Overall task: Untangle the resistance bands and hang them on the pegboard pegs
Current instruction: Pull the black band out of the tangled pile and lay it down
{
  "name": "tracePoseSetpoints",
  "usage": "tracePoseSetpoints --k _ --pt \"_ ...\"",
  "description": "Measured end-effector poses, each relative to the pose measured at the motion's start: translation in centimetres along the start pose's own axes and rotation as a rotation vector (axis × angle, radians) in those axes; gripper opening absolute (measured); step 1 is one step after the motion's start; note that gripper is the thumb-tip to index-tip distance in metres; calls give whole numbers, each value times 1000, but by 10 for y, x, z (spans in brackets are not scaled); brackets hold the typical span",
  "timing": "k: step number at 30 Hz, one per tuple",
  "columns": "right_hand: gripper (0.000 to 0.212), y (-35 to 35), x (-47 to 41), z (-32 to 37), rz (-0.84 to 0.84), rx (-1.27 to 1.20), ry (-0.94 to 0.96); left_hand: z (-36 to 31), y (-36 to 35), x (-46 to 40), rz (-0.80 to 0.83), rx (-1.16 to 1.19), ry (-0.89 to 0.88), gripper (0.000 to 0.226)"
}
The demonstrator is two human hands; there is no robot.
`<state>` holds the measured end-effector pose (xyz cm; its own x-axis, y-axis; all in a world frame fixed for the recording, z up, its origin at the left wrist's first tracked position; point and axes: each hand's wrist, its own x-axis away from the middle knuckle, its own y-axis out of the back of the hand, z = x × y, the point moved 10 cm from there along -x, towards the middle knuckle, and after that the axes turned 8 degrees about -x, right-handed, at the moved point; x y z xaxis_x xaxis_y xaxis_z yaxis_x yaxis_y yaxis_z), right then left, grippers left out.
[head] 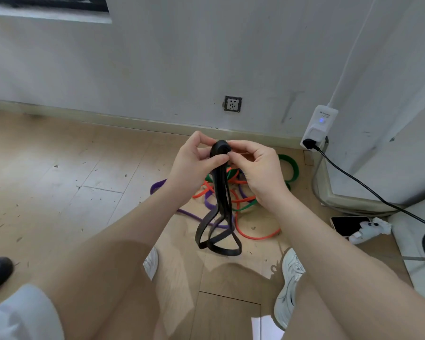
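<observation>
2 white sneakers (pixel 288 285) stood nearest on the wooden floor (pixel 59 173). Above them, the left hand (pixel 194 163) and the right hand (pixel 258 168) each pinched the folded top of the black band (pixel 221 200), fingers curled round it, its loops hanging to the floor. Beyond lay the tangled orange band (pixel 255 235), purple band (pixel 157 186) and green band (pixel 292 168), near the wall's socket (pixel 233 103).

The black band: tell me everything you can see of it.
The black band is a flat, matte, rubbery-looking strip. Its top is bunched and pinched between the left hand and the right hand. From there several strands hang down together and open into twisted loops near the wooden floor, in front of the orange, purple and green bands.
</observation>
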<state>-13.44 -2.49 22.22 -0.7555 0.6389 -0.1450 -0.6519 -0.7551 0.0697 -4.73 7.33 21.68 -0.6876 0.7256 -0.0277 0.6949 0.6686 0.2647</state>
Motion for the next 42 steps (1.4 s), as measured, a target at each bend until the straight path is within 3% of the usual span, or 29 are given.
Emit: tracePoseSetpoints --k 5,8,11,13,17,24,30,34,37,38,42 --pt "20 -2 10 -2 -51 -150 -21 -4 1 6 -7 9 -9 20" --pt "19 -4 13 6 -15 -138 8 -13 9 12 -95 -41 -48 23" --pt "27 -14 18 10 117 -126 17 -29 23 14 -201 -104 -99 25" --pt "34 -13 20 7 82 -110 9 -40 30 13 -245 -106 -112 26" --pt "61 -33 34 -10 131 172 -55 -66 44 11 -317 -56 -150 24" --pt "36 -39 41 18 -61 144 106 -107 48 22 -328 -74 -252 20" --pt "37 -37 37 28 26 119 111 -114 59 27 -351 -30 -285 19" --pt "30 -30 38 24 -35 41 47 -97 48 17 -317 34 -152 27" --pt "17 -18 34 11 -103 -123 -113 -63 36 8 -177 -8 120 84" --pt "18 -14 33 6 -124 -176 -167 -52 29 10 -118 -29 177 86" --pt "18 -2 30 -6 -164 -184 -237 -20 7 29 -26 44 248 53"
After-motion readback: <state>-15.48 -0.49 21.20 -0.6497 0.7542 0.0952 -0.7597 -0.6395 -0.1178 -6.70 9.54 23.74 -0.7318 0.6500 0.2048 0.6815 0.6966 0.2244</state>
